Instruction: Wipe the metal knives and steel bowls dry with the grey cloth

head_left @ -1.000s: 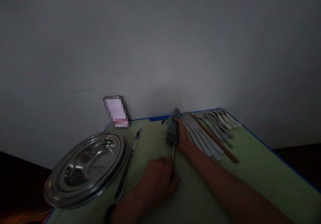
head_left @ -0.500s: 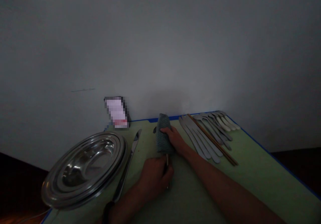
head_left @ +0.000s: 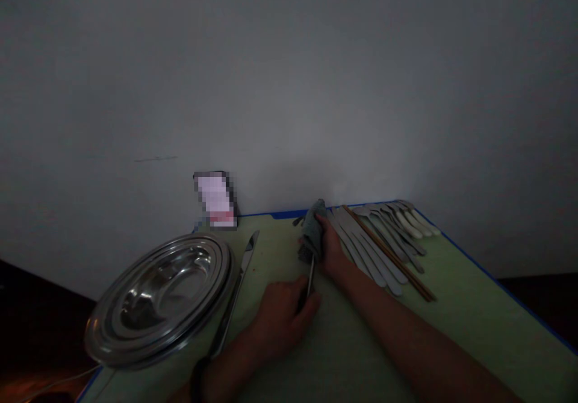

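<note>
My left hand (head_left: 286, 309) is closed round the lower end of a slim metal piece of cutlery (head_left: 311, 268). Its other end disappears into a grey-green cloth (head_left: 312, 231), so its kind cannot be told. Fingers of my right hand (head_left: 333, 245) are wrapped round that cloth, pressing it about the cutlery. Left of my left hand, a table knife (head_left: 246, 258) lies on the green table (head_left: 343, 343). Just right of my right hand lie several flat-handled pieces of cutlery (head_left: 361, 246) in a row.
Stacked shiny metal plates (head_left: 135, 355) stand at the left. A blurred phone (head_left: 215, 198) leans against the wall (head_left: 289, 78). Wooden chopsticks (head_left: 392, 255), metal spoons (head_left: 383, 228) and white-handled cutlery (head_left: 413, 222) lie on the right. A small dark metal piece (head_left: 298, 221) sits behind the cloth.
My right hand has shifted slightly right with the cloth, which now tilts and looks more bunched. My left hand still grips the cutlery. The view has moved slightly.
</note>
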`<state>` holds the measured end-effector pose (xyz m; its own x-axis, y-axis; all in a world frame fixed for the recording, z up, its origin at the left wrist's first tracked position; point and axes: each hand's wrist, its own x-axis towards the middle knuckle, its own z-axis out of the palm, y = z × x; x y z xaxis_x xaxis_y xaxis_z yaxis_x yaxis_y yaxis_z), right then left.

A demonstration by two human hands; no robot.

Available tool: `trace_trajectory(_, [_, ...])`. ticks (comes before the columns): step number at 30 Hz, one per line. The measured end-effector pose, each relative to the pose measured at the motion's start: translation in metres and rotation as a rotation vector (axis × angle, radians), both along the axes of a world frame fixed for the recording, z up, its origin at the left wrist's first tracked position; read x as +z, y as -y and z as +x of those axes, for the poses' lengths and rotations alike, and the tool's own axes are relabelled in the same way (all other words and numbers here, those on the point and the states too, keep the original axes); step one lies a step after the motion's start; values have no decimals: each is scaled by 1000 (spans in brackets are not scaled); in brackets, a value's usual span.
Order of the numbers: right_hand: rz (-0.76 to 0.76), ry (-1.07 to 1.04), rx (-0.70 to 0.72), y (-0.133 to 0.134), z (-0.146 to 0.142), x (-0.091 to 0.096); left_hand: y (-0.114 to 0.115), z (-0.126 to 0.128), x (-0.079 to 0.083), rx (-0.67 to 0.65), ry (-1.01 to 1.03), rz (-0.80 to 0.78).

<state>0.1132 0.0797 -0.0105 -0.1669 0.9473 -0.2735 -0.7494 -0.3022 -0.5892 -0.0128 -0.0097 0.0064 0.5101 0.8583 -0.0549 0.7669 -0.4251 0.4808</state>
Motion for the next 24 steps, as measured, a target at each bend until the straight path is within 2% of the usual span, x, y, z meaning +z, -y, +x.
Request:
trace_trajectory(5, [-12,-21,-12,3,2,4,2,-2,1,-3,86,-24])
trace_trajectory(8, [39,105,-24,2,1,1,0,-3,-1,17,213,-83])
trace_trajectory(12, [145,299,-140,2,-4,-3,-5,-4,-8,110,364,-186])
trace_trajectory(15, [165,336,-148,3,-8,-5,-8,-2,-12,201,383,-186])
trace_trajectory(18, [150,332,-150,2,-9,-5,-9,0,-12,233,410,-196])
trace_trajectory(24, [79,192,-67,0,-4,-3,-5,1,-4,196,445,-253])
